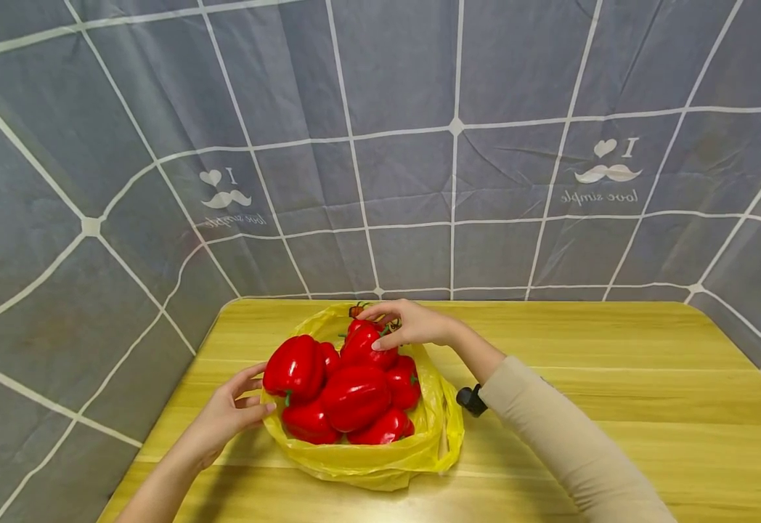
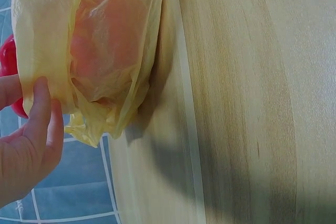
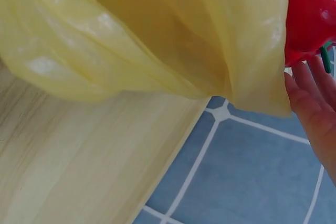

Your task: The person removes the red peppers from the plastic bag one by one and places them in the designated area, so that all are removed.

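Observation:
Several shiny red bell peppers [image 1: 357, 398] with green stems fill an opened yellow plastic bag [image 1: 354, 465] on the table. My left hand [image 1: 226, 414] is at the bag's left side, fingers loosely bent and touching its outside near the rim, beside a large pepper [image 1: 294, 367]. In the left wrist view, the left hand's fingertips [image 2: 41, 90] rest against the thin yellow plastic. My right hand [image 1: 413, 324] reaches over the far side of the bag and holds a bell pepper [image 1: 364, 350] between thumb and fingers. Its fingers are partly hidden behind that pepper in the right wrist view.
The bag stands on a wood-grain table [image 1: 583, 349]. A small black object [image 1: 472, 401] shows beside the right sleeve [image 1: 550, 421]. A small orange-red thing [image 1: 356, 311] with a thin stem sits at the bag's far rim. Grey checked cloth [image 1: 407, 181] hangs behind and at the sides.

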